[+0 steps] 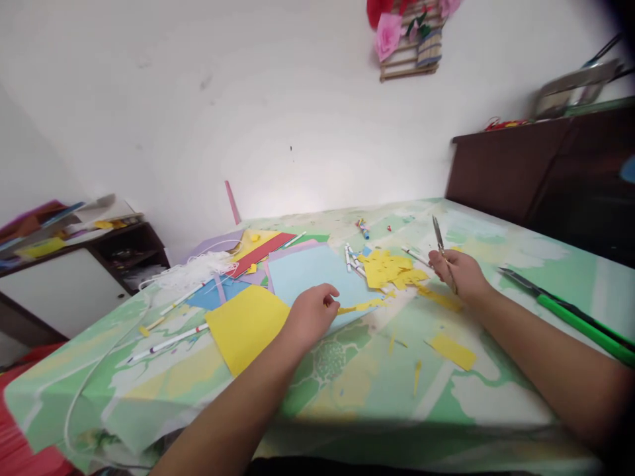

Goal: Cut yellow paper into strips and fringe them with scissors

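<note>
My left hand is closed in a pinch on one end of a thin yellow paper strip, which stretches rightward over a light blue sheet. Just left of that hand, a yellow sheet lies on the table. My right hand is wrapped round small silver scissors, their point upward; the fingers hide most of the handles. Beside it is a heap of yellow paper scraps. A rectangular yellow piece lies nearer to me.
A green utility knife lies at the right, its blade out. White markers lie behind the scraps. Tangled white cord and coloured sheets cover the back left. A dark cabinet stands beyond the table's right side.
</note>
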Motion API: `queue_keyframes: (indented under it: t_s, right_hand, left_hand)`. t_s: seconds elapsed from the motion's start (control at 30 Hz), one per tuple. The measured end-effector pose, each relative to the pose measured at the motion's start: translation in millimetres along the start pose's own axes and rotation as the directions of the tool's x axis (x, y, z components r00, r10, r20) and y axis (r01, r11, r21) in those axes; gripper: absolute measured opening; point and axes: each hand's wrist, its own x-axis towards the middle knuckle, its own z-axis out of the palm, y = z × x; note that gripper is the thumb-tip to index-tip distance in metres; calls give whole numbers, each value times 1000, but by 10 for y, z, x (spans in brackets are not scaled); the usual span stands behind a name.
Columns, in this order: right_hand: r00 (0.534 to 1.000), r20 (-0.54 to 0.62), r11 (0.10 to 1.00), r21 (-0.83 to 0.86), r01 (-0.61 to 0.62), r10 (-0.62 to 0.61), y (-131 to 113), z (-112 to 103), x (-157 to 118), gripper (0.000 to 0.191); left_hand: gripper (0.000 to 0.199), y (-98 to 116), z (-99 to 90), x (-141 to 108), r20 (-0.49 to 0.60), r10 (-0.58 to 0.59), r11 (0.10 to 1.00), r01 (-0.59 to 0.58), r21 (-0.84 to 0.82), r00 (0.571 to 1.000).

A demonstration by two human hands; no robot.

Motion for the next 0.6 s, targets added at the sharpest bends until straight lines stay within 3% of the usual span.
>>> queue_keyframes:
  t_s: [0.13, 0.23, 0.3, 0.37, 0.47, 0.6]
  right_hand:
    - [984, -81, 984, 89, -154, 161, 172, 4, 112, 47]
    - [958, -131, 958, 170, -230, 253, 279, -18, 170, 49]
    - [944, -153, 943, 212, -258, 293, 328, -39, 185, 51]
    - [934, -169, 932, 238, -272, 316, 356, -54, 190, 51]
    - [932, -183, 934, 236, -268, 313, 372, -46, 202, 49]
    - [944, -168, 946, 214, -245, 283, 377, 9, 234, 49]
  left_hand:
    - [19, 234, 12, 145, -35, 62, 997, -63, -36, 997]
    - [20, 425, 49, 419, -54, 100, 989, -106, -104, 993]
    - [20, 543, 141, 635, -104, 158, 985, -164, -52, 982]
    - [22, 632, 293, 832, -151, 225, 974, -223, 30, 963]
    - [27, 688, 559, 1016, -128, 261, 965, -256, 56, 957]
    - [34, 698, 694, 932, -92, 329, 944, -326, 50, 940]
